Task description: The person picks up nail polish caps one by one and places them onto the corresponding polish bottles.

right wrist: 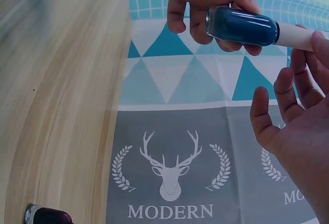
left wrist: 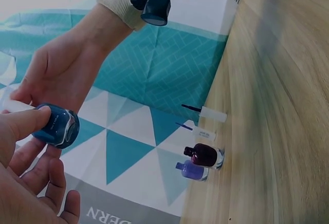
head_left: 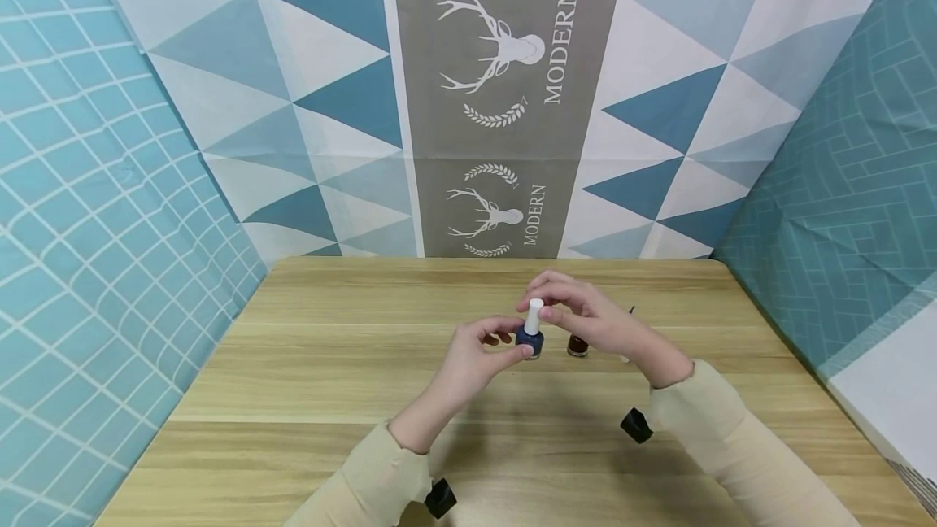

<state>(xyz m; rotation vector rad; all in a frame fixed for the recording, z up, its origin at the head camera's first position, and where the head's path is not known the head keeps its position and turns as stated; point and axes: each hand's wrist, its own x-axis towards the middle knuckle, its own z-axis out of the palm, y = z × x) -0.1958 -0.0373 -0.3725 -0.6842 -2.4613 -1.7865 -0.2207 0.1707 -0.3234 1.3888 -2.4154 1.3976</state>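
Above the table, my left hand [head_left: 479,352] grips a dark blue nail polish bottle [head_left: 530,342] between thumb and fingers. My right hand [head_left: 589,320] pinches its white cap [head_left: 534,315] from above. In the right wrist view the blue bottle [right wrist: 241,26] lies nearly sideways, with the white cap [right wrist: 294,36] against its neck. Whether the cap is screwed tight cannot be told. Beyond the hands, the left wrist view has an uncapped dark red bottle [left wrist: 205,155] and an uncapped purple bottle [left wrist: 193,171] standing side by side.
Two white caps with applicator brushes, one cap [left wrist: 213,114] dark-brushed and another cap [left wrist: 204,133] blue-brushed, stand near the bottles on the wooden table [head_left: 307,397]. Patterned cloth [head_left: 322,104] hangs behind and at the sides. A black wrist-camera block [head_left: 636,425] hangs by the right sleeve.
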